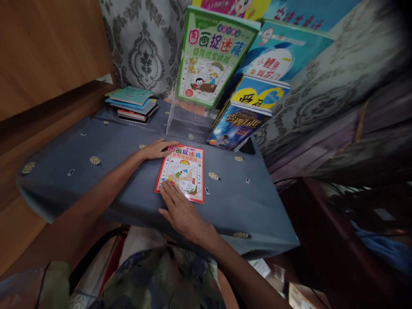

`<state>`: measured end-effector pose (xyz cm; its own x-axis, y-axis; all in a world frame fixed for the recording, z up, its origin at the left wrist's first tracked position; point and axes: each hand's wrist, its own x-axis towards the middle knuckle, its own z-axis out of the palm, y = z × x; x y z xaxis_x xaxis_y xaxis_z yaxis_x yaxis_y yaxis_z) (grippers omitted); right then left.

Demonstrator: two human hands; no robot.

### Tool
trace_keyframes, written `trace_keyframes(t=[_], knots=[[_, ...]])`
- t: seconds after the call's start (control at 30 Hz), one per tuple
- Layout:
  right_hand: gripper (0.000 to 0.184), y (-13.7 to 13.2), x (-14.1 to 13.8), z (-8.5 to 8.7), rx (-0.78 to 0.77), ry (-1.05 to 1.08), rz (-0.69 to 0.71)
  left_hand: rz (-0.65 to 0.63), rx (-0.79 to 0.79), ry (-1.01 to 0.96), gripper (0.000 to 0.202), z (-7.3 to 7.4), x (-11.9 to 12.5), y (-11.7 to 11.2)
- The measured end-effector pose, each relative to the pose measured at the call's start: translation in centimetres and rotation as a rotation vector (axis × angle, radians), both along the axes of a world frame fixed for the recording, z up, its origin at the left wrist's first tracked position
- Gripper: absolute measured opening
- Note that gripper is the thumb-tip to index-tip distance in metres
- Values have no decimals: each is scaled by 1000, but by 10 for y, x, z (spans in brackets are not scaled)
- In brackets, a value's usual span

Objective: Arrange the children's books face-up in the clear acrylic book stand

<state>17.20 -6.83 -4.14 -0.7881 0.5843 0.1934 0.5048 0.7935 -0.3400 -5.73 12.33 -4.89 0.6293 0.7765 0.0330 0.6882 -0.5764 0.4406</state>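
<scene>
A red-bordered picture book (185, 169) lies closed and face up on the grey tablecloth (128, 171). Its cover has colourful Chinese characters and a line drawing with a few coloured figures. My left hand (157, 149) rests at the book's upper left corner, its fingers stretched over the edge. Flat across the lower left of the cover lies my right hand (178, 208), fingers extended and thumb a little apart. Neither hand grips anything. The lower left part of the cover is hidden under the right fingers.
Behind the book stands a clear acrylic rack (185, 122) with a green picture book (209, 64). Beside it are a teal book (273, 56), a yellow-and-blue book (260, 92) and a dark blue book (238, 124). A stack of books (133, 101) sits at the back left, near a wooden panel (51, 47).
</scene>
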Motion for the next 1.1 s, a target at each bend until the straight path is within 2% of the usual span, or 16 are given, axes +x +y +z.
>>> trace_keyframes(t=[0.33, 0.47, 0.53, 0.63, 0.67, 0.8, 0.87, 0.9, 0.97, 1.1], knots=[[74, -22, 61, -26, 96, 62, -317, 9, 8, 32, 61, 1, 1, -1], [73, -26, 71, -30, 142, 56, -366, 12, 18, 55, 60, 1, 1, 1], [72, -27, 71, -29, 153, 64, -375, 43, 38, 78, 57, 3, 5, -5], [71, -27, 70, -29, 159, 81, -390, 61, 103, 88, 52, 8, 22, -39], [71, -27, 69, -30, 161, 85, -393, 15, 113, 72, 52, 10, 30, -58], [69, -26, 70, -33, 170, 93, -390, -301, 25, 43, 55, 18, 61, -137], [69, -25, 71, -34, 170, 95, -386, -337, -10, 73, 63, 21, 69, -159], [70, -25, 71, -33, 171, 97, -385, -332, -20, 86, 67, 22, 72, -162], [72, -26, 71, -32, 178, 98, -382, -305, -28, 104, 70, 22, 73, -154], [78, -26, 71, -29, 195, 90, -381, -250, -16, 133, 68, 15, 67, -107]])
